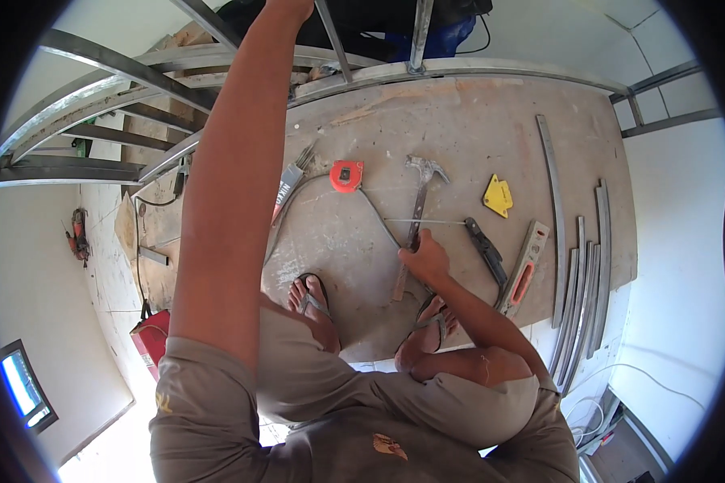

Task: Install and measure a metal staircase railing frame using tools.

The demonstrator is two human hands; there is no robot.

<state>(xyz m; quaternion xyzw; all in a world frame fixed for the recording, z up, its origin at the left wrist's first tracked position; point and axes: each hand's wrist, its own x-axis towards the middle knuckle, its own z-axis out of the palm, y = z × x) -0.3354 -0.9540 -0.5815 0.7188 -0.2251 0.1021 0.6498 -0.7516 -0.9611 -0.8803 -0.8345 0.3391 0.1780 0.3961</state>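
My left arm stretches up to the metal frame; my left hand is cut off at the top edge, its fingers out of sight. My right hand has its fingers curled closed around the handle of a claw hammer lying on the dusty board. Close by are a black welding electrode holder with a thin rod, a spirit level and a yellow magnetic square. A red tape measure, a cable and a packet of rods lie left of the hammer.
A steel frame spans the back and left. Several metal bars lie along the right of the board. A red machine is at left, with a red tool beyond it. White walls bound the space.
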